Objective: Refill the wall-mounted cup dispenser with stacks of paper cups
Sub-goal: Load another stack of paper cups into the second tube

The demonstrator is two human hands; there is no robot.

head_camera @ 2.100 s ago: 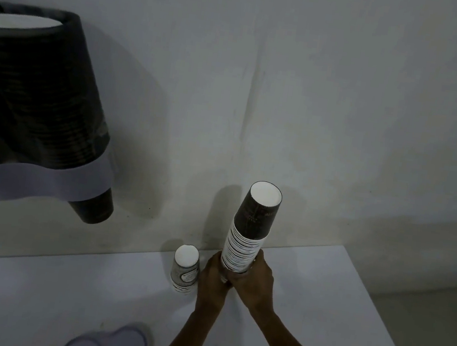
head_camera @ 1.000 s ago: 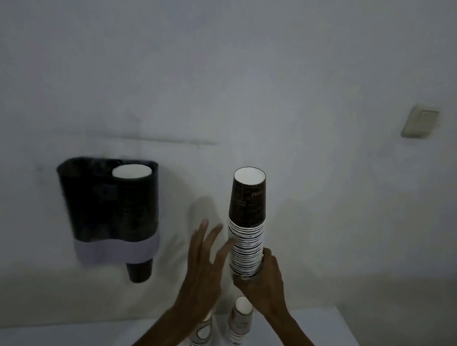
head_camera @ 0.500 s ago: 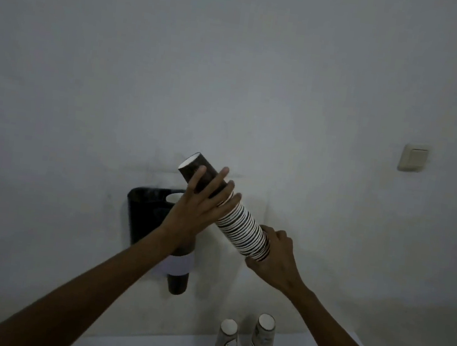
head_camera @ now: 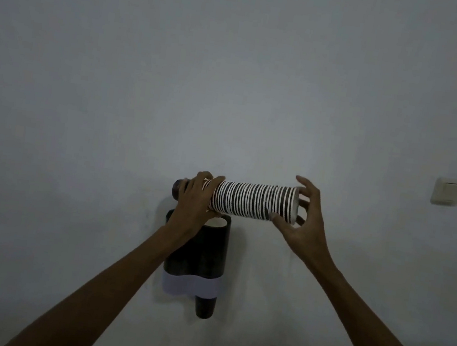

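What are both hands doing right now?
Left hand: gripping the cup stack near its narrow end.
Right hand: fingers and thumb curled round the stack's open end.

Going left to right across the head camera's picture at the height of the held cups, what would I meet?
The person's left hand → sideways stack of dark white-rimmed paper cups → right hand → pale square wall switch. Skipped: the black wall dispenser, overlapping the left hand.

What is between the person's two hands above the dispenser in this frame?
The cup stack, lying roughly horizontal: the left hand grips its narrow end, and the right hand cups its open end. The head view shows this.
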